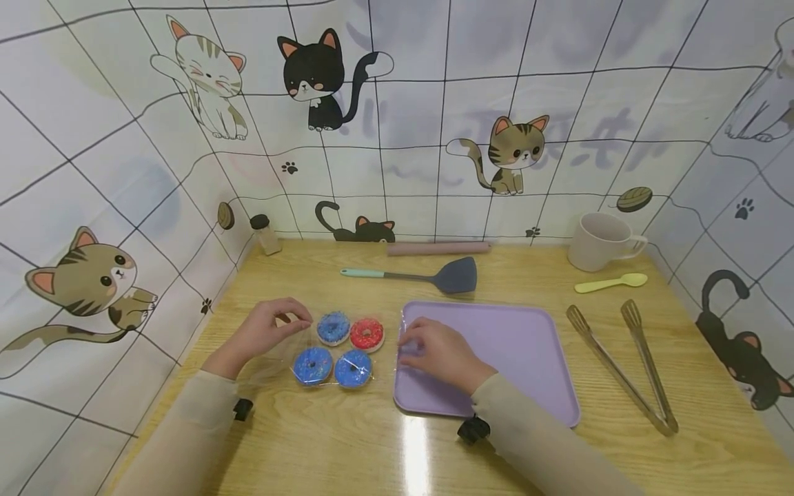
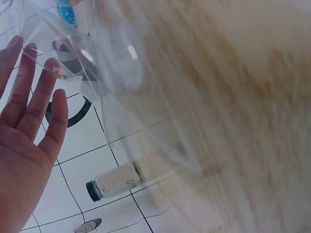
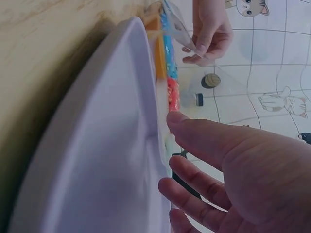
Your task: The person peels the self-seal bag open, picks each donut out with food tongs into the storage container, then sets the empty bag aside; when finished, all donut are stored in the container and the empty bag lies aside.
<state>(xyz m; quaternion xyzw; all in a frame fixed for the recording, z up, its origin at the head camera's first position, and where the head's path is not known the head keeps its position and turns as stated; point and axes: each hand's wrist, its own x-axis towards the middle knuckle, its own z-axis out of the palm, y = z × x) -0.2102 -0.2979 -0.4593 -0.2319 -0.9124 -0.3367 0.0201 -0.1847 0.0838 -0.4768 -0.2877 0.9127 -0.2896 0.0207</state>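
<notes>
Across the desk, I am holding my right grip released at the left edge of a purple tray; four doughnuts are sitting just left of it; my left grip, beside them, is pinching clear film; a spatula is lying beyond.

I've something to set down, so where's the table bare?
Bare tabletop lies between the spatula and mug, and in front of the donuts, between the sleeves. Crowded: around the donuts, with clear film, both hands and the purple tray.
</notes>
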